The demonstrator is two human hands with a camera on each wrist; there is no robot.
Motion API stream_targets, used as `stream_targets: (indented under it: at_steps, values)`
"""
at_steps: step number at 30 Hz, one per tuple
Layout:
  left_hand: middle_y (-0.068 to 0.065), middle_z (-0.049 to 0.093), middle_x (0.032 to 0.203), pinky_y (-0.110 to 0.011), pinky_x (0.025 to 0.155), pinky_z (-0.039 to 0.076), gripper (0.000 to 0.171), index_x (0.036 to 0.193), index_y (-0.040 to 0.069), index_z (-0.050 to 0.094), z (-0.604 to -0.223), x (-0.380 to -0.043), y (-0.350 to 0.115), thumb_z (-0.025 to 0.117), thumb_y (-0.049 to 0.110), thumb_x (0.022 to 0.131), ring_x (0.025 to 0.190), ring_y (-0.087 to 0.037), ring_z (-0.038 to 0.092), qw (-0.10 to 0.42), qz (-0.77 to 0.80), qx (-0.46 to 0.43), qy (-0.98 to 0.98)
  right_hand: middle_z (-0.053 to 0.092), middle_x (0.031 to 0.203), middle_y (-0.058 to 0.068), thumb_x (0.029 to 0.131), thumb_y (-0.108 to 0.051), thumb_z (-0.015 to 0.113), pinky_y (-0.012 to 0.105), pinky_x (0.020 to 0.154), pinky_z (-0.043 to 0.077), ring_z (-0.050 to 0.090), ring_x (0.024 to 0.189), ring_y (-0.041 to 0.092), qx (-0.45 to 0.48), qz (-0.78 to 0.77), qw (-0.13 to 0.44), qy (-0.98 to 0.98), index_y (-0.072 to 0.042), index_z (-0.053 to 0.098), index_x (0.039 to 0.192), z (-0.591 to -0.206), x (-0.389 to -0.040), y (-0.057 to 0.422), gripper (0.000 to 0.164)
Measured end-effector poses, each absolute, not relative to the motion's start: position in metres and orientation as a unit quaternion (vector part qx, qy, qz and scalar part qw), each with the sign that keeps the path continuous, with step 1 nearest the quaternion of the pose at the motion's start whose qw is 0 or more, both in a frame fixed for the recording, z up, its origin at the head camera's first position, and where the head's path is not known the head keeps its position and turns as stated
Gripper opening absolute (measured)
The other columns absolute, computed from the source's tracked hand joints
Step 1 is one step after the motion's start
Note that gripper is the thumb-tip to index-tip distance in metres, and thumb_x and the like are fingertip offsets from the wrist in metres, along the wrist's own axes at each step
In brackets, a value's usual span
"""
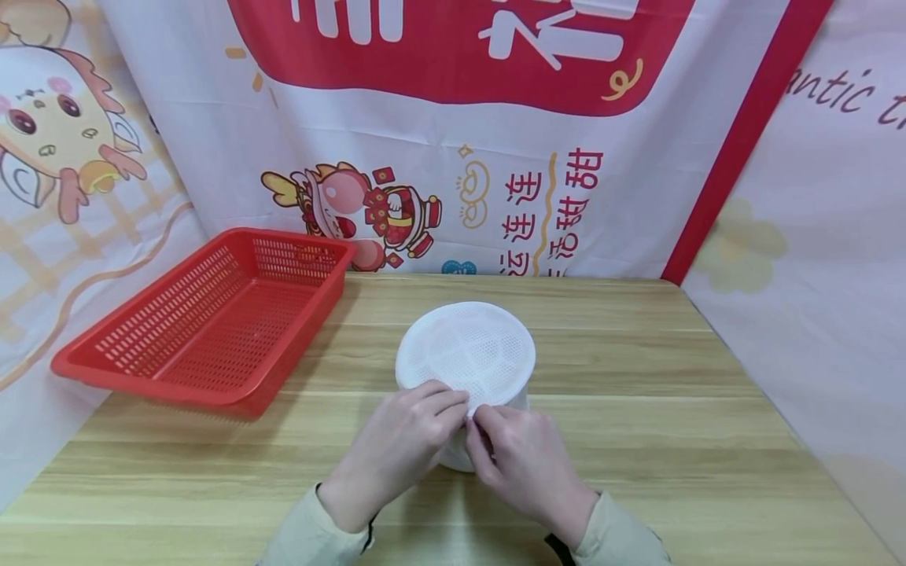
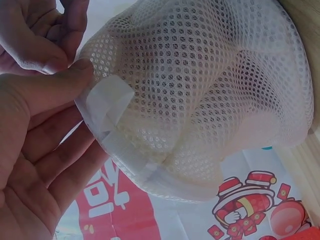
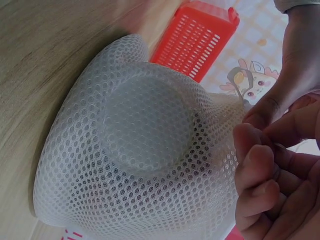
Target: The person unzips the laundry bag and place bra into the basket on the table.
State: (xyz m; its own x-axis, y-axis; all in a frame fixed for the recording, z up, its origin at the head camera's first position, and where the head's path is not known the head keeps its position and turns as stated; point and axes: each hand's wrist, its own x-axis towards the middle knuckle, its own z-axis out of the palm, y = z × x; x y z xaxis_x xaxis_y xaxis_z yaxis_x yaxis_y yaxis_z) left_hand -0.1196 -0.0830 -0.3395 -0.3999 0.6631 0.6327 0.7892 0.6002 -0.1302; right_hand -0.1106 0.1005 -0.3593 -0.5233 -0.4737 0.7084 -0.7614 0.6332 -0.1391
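Observation:
A white mesh laundry bag (image 1: 463,346), drum-shaped with a flat round end facing up, stands on the table in front of me. My left hand (image 1: 410,436) pinches its near rim, thumb on one side and fingers on the other. In the left wrist view a small white fabric tab (image 2: 111,100) lies on the rim's band beside the left thumb. Right beside it, my right hand (image 1: 527,460) pinches the same stretch of rim with thumb and curled index finger. A pale round shape (image 3: 147,125) shows through the mesh in the right wrist view.
A red plastic basket (image 1: 233,314) with slotted walls stands at the left of the wooden table (image 1: 637,409). Printed white cloth (image 1: 439,134) hangs behind the table, with more cloth along both sides.

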Motion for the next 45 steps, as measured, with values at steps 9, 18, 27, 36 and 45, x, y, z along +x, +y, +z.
stream_targets:
  at_steps: [9, 18, 27, 36, 45]
  values:
    - [-0.001, 0.071, 0.094, -0.029, 0.067, 0.055, 0.024, 0.092, 0.007, 0.074, -0.340, -0.118, -0.086, 0.077, -0.006, 0.072, 0.086, -0.014, 0.066, 0.334, -0.078, -0.435, -0.833, 0.034, 0.054, -0.014, 0.080, -0.009, 0.061, 0.012, 0.039, 0.019, 0.028, 0.045, -0.004, 0.369, 0.214, 0.332, -0.841, -0.020, 0.044, 0.061, -0.359, -0.111, 0.101, 0.028]
    - [0.000, 0.071, 0.094, -0.028, 0.066, 0.055, 0.021, 0.091, 0.008, 0.074, -0.339, -0.118, -0.089, 0.078, -0.004, 0.074, 0.087, -0.014, 0.066, 0.330, -0.087, -0.435, -0.833, 0.035, 0.054, -0.014, 0.079, -0.009, 0.061, 0.011, 0.039, 0.019, 0.028, 0.044, -0.004, 0.364, 0.210, 0.335, -0.843, -0.019, 0.046, 0.061, -0.359, -0.112, 0.104, 0.026]
    - [0.000, 0.070, 0.098, -0.027, 0.069, 0.056, 0.022, 0.096, 0.008, 0.074, -0.338, -0.121, -0.092, 0.077, -0.003, 0.078, 0.092, -0.013, 0.065, 0.314, -0.116, -0.426, -0.840, 0.035, 0.056, -0.013, 0.089, -0.011, 0.059, 0.013, 0.039, 0.021, 0.031, 0.046, -0.002, 0.367, 0.214, 0.328, -0.844, -0.018, 0.046, 0.067, -0.359, -0.111, 0.100, 0.026]
    - [0.001, 0.070, 0.101, -0.028, 0.075, 0.055, 0.023, 0.100, 0.011, 0.074, -0.339, -0.125, -0.095, 0.076, 0.000, 0.080, 0.096, -0.014, 0.062, 0.323, -0.124, -0.441, -0.828, 0.044, 0.060, -0.009, 0.092, -0.010, 0.058, 0.020, 0.038, 0.031, 0.039, 0.048, 0.004, 0.386, 0.216, 0.327, -0.835, -0.014, 0.051, 0.074, -0.360, -0.108, 0.096, 0.019]
    - [0.005, 0.071, 0.090, -0.027, 0.065, 0.055, 0.019, 0.088, 0.013, 0.073, -0.337, -0.125, -0.096, 0.075, -0.002, 0.078, 0.088, -0.012, 0.063, 0.315, -0.123, -0.436, -0.834, 0.042, 0.058, -0.010, 0.089, -0.010, 0.060, 0.018, 0.038, 0.028, 0.036, 0.046, 0.002, 0.381, 0.214, 0.333, -0.836, -0.017, 0.048, 0.068, -0.361, -0.108, 0.095, 0.024]
